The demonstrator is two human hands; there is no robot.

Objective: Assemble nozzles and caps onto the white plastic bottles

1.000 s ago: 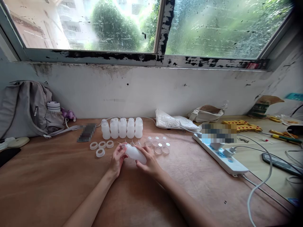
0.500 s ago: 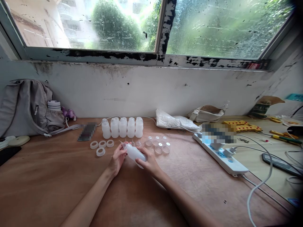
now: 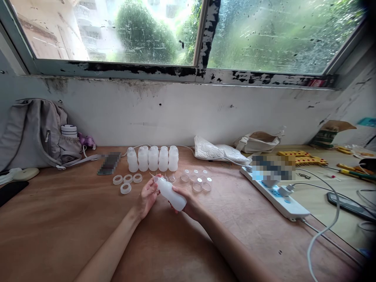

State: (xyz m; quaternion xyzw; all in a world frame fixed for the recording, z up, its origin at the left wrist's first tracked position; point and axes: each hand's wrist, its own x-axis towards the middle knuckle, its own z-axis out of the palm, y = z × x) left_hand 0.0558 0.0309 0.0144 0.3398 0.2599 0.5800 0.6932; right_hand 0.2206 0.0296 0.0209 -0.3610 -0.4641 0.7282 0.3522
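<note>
A frosted white plastic bottle [image 3: 173, 196] is tilted above the table, its base toward the lower right. My right hand [image 3: 189, 201] is closed round its body, thumb on top and fingertips beneath. At the bottle's mouth, my left hand [image 3: 148, 196] pinches a small clear piece with a thin tip [image 3: 154, 177]; how far it sits in the mouth is not clear. Similar clear pieces [image 3: 172, 178] lie just behind the bottle, partly hidden. Several frosted white rings [image 3: 125, 188] lie left of my hands. Clear round caps [image 3: 197, 187] lie to the right.
Several frosted bottles [image 3: 153, 159] stand in a row at the back. A phone [image 3: 109, 163] and a grey backpack [image 3: 38, 133] are left. A white plastic package [image 3: 216, 150] lies by the wall. Rightward are a power strip [image 3: 276, 196] with cables and yellow blocks [image 3: 308, 158].
My right hand has shifted its grip round the bottle, with the thumb now on top. The bottle's base has come out to the lower right. The left hand keeps its pinch at the mouth.
</note>
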